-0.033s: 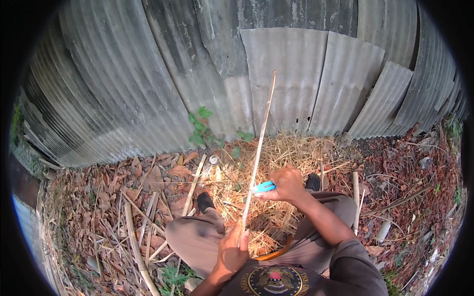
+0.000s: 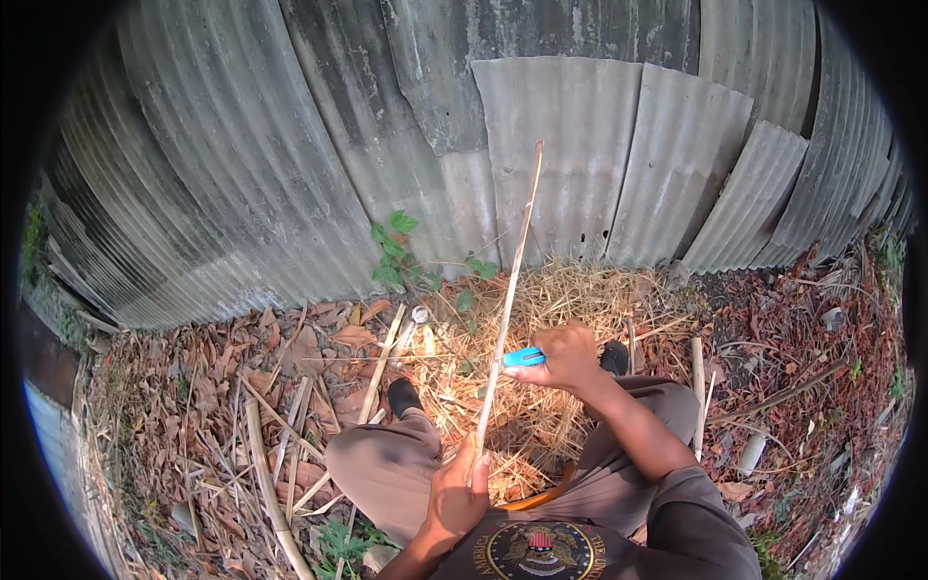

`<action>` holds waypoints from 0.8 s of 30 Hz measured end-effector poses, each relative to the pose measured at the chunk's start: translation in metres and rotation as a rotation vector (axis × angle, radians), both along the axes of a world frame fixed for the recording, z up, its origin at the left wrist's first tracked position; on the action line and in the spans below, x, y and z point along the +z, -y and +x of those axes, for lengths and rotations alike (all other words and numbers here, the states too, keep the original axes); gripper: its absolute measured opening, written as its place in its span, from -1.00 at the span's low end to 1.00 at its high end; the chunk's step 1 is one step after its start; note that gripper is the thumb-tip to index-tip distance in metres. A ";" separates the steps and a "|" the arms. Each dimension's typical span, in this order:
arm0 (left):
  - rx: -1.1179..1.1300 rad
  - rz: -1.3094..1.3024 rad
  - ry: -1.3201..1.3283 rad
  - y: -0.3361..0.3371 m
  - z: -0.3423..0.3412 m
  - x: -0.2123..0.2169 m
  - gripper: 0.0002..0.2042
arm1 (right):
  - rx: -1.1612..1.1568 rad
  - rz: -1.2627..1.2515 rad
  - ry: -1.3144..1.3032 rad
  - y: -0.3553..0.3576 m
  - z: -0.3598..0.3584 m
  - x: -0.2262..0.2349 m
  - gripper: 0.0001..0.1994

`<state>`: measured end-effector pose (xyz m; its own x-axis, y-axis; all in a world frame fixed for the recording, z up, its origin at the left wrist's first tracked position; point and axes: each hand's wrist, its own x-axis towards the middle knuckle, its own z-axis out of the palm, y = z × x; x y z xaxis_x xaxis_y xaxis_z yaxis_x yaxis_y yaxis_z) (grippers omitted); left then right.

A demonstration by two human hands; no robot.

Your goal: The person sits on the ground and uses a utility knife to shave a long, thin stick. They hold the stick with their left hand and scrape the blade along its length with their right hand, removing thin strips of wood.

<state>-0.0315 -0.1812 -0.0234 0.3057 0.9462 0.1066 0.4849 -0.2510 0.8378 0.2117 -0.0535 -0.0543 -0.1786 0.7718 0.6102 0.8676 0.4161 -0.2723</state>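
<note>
A long, thin, pale wooden stick (image 2: 513, 280) slants up and away from my lap, its far tip in front of the metal fence. My left hand (image 2: 457, 493) is closed around its near end. My right hand (image 2: 564, 360) grips a blue-handled utility knife (image 2: 525, 357) with a slot in the handle. The knife's front end lies against or right beside the stick's right side, a little above my left hand. Its blade cannot be made out.
Grey corrugated metal sheets (image 2: 565, 164) stand upright ahead. Pale shavings (image 2: 541, 425) cover the ground between my legs. Dry leaves (image 2: 208, 406) and several loose sticks (image 2: 271, 483) lie to the left. A green plant (image 2: 390, 251) grows by the fence.
The blue knife has shifted slightly right and toward me along the stick, and its handle has turned a little. The stick has moved very slightly right.
</note>
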 end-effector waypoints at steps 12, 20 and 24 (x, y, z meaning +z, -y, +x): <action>-0.022 -0.076 -0.134 0.056 -0.041 -0.036 -0.66 | -0.028 -0.085 0.112 -0.012 0.017 0.008 -0.30; -0.052 0.495 -0.231 0.071 -0.047 -0.052 -0.74 | -0.027 0.007 0.221 -0.055 0.046 0.020 -0.33; 0.041 0.150 -0.134 0.081 -0.052 -0.051 -0.75 | -0.057 0.059 0.191 -0.067 0.045 0.019 -0.32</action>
